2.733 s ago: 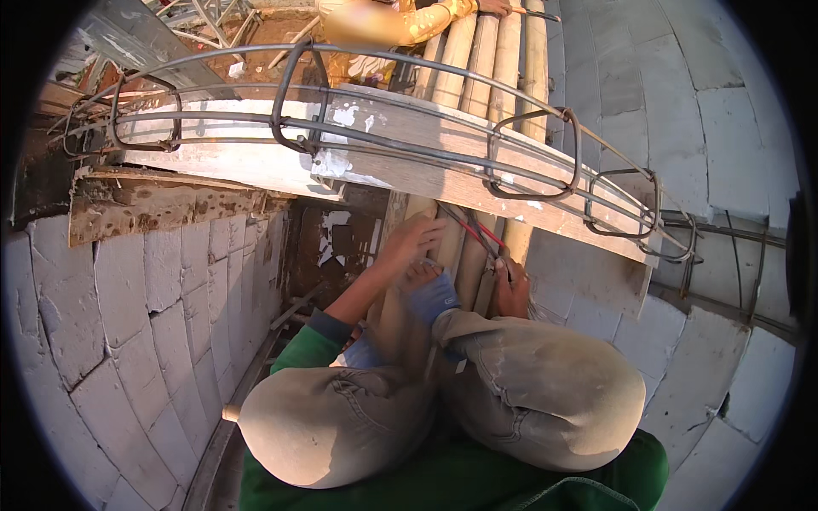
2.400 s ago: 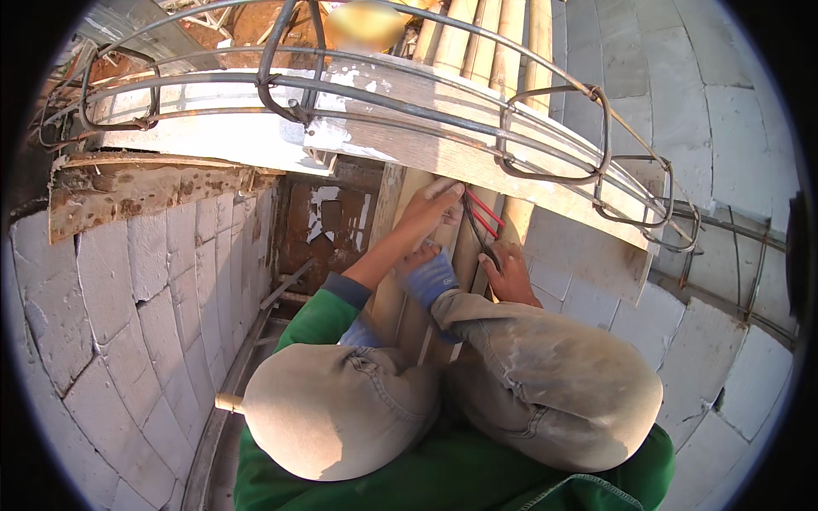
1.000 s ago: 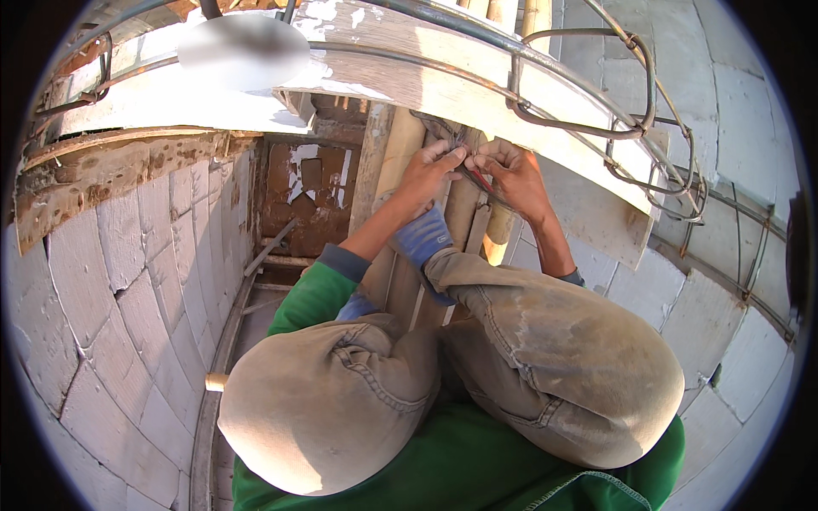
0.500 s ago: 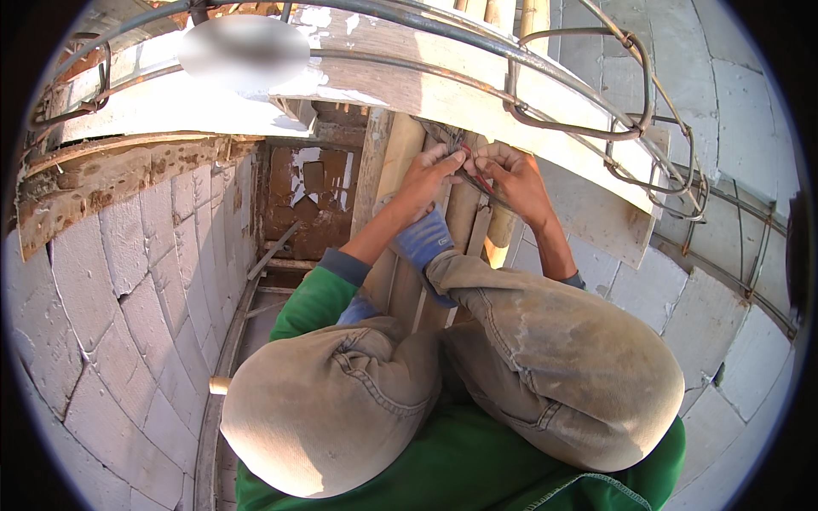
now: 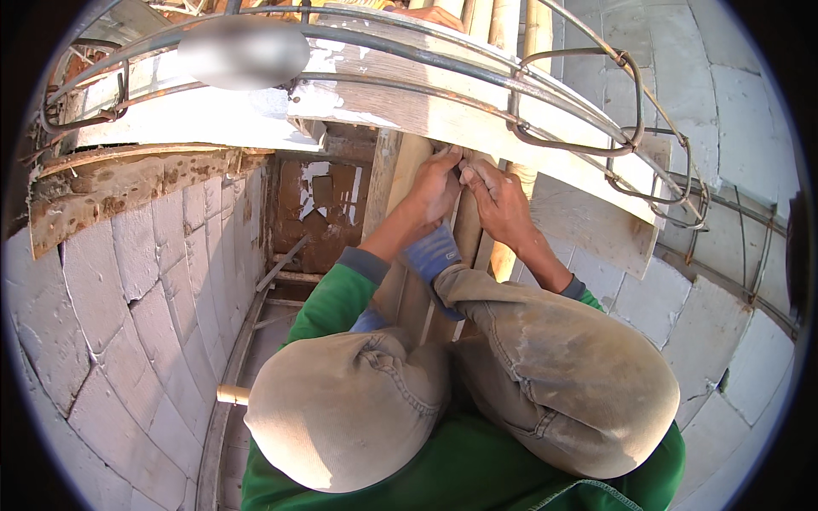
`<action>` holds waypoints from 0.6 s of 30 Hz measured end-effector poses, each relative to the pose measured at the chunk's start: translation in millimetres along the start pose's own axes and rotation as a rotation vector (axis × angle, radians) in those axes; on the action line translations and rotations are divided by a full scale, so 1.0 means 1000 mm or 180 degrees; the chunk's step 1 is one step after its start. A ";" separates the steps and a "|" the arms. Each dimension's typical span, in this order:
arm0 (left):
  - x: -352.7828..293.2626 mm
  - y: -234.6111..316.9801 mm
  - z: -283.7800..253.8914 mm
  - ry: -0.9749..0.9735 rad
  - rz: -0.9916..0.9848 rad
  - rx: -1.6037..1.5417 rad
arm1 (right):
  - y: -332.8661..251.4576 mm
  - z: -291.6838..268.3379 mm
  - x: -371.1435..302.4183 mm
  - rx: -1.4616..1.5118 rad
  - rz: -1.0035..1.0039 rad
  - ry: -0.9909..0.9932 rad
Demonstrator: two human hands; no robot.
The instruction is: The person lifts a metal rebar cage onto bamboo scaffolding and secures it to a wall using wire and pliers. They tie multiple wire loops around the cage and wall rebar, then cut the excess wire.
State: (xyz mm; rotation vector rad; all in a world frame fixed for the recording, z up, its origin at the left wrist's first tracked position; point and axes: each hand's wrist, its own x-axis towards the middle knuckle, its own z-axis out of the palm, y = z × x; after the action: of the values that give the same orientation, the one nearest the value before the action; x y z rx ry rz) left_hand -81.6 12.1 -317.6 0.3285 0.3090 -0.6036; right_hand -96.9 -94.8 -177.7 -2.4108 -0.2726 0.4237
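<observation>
Below the edge of a pale wooden board (image 5: 409, 106), both hands are close together in front of upright bamboo poles (image 5: 467, 228). My left hand (image 5: 436, 189) has its fingers closed, their tips tucked up under the board's lower edge. My right hand (image 5: 499, 203) is closed as well, thumb and forefinger pinched close beside the left fingertips. Whatever lies in the fingers is too hidden to name. Just under my left wrist is my foot in a blue shoe (image 5: 433, 255).
Steel reinforcing bars (image 5: 409, 58) with bent stirrups (image 5: 635, 94) cross above the board. Pale block walls stand at left (image 5: 128, 315) and right (image 5: 707, 328). A brown panel (image 5: 319, 200) lies in the gap below. At the top edge shows another person's hand (image 5: 439, 15).
Both hands have drawn closer together and moved up toward the board's edge. The thin dark wires and red strand seen at the fingers are now hidden. Another person's hand has appeared at the top.
</observation>
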 end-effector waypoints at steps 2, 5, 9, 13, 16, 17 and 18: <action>-0.001 -0.001 0.007 -0.0192 -0.0324 -0.0490 | 0.005 0.008 -0.010 -0.0095 -0.0551 -0.0158; 0.011 -0.002 0.003 -0.0344 -0.0018 -0.0572 | -0.023 0.008 -0.011 0.0159 -0.0526 -0.0701; 0.017 0.002 0.002 -0.0245 -0.0155 -0.0607 | -0.039 0.007 -0.012 0.0456 -0.0241 -0.1173; 0.033 0.001 -0.003 -0.0092 0.0094 -0.0716 | -0.084 -0.020 -0.002 0.0753 -0.0345 -0.2937; 0.042 -0.005 -0.002 0.0159 0.0077 -0.0418 | -0.121 -0.043 -0.003 0.1827 -0.1017 -0.3568; 0.046 -0.009 -0.006 0.0148 0.0071 -0.0508 | -0.131 -0.052 -0.005 0.1673 -0.1139 -0.3507; 0.052 -0.007 -0.014 0.0144 0.0110 -0.0580 | -0.139 -0.064 -0.004 0.1511 -0.1309 -0.3462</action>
State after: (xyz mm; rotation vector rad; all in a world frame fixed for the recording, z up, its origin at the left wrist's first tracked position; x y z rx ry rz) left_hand -48.0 -14.2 -351.7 0.1720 0.3983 -0.5303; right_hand -88.5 -28.1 -40.7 -1.4087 -0.9767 1.3831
